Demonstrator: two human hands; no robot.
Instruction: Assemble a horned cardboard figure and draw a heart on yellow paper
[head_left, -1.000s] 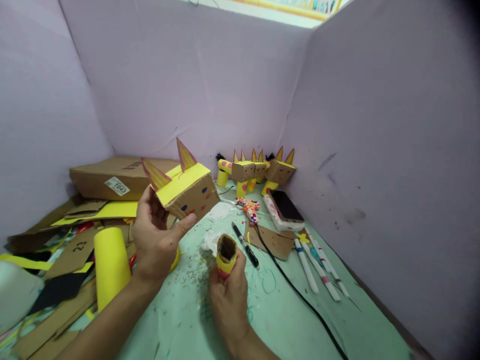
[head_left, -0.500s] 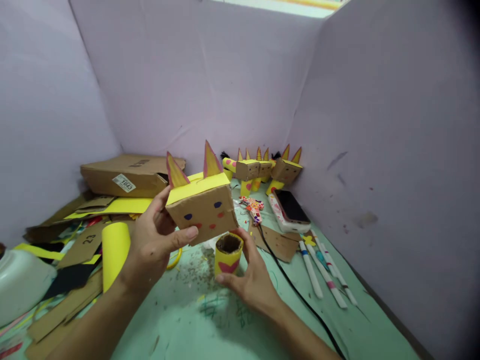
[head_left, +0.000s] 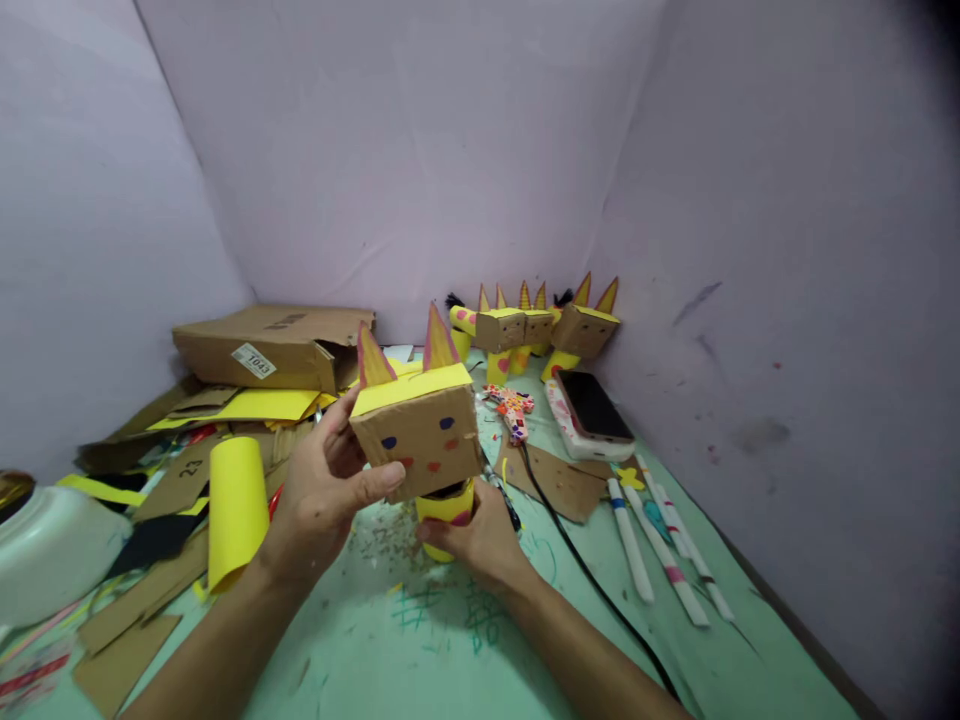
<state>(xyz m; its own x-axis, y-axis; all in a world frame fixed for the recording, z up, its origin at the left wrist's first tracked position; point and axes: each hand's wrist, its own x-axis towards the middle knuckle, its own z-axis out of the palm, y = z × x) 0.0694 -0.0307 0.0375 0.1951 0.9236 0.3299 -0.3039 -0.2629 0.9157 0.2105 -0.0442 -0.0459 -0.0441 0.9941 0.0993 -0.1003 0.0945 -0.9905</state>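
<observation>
My left hand (head_left: 322, 495) grips a cardboard box head (head_left: 417, 440) by its left side, thumb across the front. The head has a yellow top, two pointed yellow ears with dark pink edges, blue dots for eyes and red dots below. Directly beneath it, my right hand (head_left: 480, 535) is wrapped round a short yellow tube (head_left: 442, 540) with a pink shape on its side. The head's lower edge overlaps the tube's rim in view; whether they touch I cannot tell. Part of the tube is hidden by my fingers.
Similar cardboard animals (head_left: 517, 330) stand at the back, near a phone (head_left: 594, 405) on a white box. White markers (head_left: 667, 560) lie right, past a black cable (head_left: 577, 550) running to a patterned glue gun (head_left: 511, 405). Cardboard scraps, a yellow roll (head_left: 237, 515) and a brown box (head_left: 277, 345) fill the left.
The head has moved right and down, over the tube's opening. My right hand has shifted the tube slightly left, and the tube's mouth is now mostly covered. The view has shifted a little.
</observation>
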